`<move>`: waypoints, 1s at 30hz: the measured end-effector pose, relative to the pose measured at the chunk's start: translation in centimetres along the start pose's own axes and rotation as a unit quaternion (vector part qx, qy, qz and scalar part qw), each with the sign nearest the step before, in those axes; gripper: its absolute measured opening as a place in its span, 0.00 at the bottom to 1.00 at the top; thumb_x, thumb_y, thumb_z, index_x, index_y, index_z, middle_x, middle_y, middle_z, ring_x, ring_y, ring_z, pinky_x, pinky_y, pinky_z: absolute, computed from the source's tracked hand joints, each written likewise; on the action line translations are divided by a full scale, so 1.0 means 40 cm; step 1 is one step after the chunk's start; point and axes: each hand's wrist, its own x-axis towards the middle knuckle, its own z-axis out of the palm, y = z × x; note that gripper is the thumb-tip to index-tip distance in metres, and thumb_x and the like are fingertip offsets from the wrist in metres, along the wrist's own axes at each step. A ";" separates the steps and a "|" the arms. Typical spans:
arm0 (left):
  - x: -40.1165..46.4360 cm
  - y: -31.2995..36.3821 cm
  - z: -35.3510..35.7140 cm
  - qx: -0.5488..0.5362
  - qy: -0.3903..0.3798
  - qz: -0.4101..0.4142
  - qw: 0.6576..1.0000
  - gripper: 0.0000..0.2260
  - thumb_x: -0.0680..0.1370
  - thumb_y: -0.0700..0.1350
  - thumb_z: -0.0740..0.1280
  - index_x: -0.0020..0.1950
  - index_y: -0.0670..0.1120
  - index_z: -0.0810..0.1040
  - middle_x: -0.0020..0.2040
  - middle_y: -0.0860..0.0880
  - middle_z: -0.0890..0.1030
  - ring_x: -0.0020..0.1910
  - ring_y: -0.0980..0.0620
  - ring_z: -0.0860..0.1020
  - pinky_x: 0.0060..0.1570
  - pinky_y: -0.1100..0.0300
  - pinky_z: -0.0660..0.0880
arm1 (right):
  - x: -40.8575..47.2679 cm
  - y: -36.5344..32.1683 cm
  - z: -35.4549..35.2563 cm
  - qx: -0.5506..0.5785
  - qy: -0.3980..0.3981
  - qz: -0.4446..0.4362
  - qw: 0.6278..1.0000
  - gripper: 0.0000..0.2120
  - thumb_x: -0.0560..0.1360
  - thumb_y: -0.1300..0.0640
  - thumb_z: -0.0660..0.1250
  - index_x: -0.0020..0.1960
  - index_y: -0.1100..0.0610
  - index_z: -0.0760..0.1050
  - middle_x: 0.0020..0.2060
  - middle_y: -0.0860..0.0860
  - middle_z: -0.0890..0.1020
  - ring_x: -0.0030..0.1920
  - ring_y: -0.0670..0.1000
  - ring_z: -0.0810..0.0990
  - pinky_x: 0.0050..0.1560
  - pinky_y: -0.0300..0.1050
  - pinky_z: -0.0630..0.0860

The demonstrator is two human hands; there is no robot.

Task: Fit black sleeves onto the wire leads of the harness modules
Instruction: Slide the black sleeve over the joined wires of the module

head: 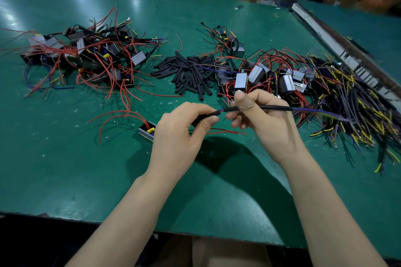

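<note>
My left hand (184, 128) pinches a short black sleeve (208, 115) between thumb and fingers. My right hand (258, 112) grips a black-jacketed cable (269, 108) whose blue and yellow leads trail right to the cable pile. The cable's bare blue tip meets the sleeve's mouth between the two hands. A harness module (147, 131) with red leads lies on the green table (86, 169) just left of my left hand. Loose black sleeves (191, 73) lie heaped at the table's middle.
A tangle of modules with red wires (86, 56) sits at far left. More modules (260, 78) lie behind my right hand, and a pile of black, yellow and blue cables (351, 104) spreads at right. Boxes and clutter stand beyond the table.
</note>
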 end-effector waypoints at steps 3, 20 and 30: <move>-0.003 0.001 0.006 0.018 -0.002 0.019 1.000 0.05 0.74 0.45 0.69 0.48 0.46 0.81 0.42 0.56 0.79 0.41 0.57 0.77 0.43 0.46 0.76 | -0.003 0.000 0.012 -0.049 0.038 -0.027 0.998 0.16 0.75 0.47 0.64 0.37 0.58 0.72 0.29 0.52 0.83 0.26 0.47 0.78 0.29 0.34 0.71; 0.003 0.007 0.010 0.008 -0.007 -0.012 1.000 0.05 0.75 0.44 0.68 0.46 0.44 0.82 0.43 0.50 0.77 0.44 0.50 0.77 0.45 0.47 0.74 | -0.009 0.007 0.043 -0.045 0.031 -0.039 0.998 0.17 0.74 0.46 0.58 0.37 0.58 0.68 0.22 0.50 0.77 0.21 0.45 0.72 0.24 0.31 0.67; 0.022 0.021 -0.025 0.036 0.028 -0.031 0.998 0.08 0.78 0.37 0.65 0.55 0.44 0.80 0.48 0.49 0.77 0.48 0.56 0.75 0.51 0.67 0.70 | 0.005 0.017 0.015 0.003 0.043 -0.032 0.999 0.04 0.78 0.57 0.64 0.45 0.54 0.73 0.30 0.50 0.82 0.29 0.45 0.78 0.31 0.35 0.72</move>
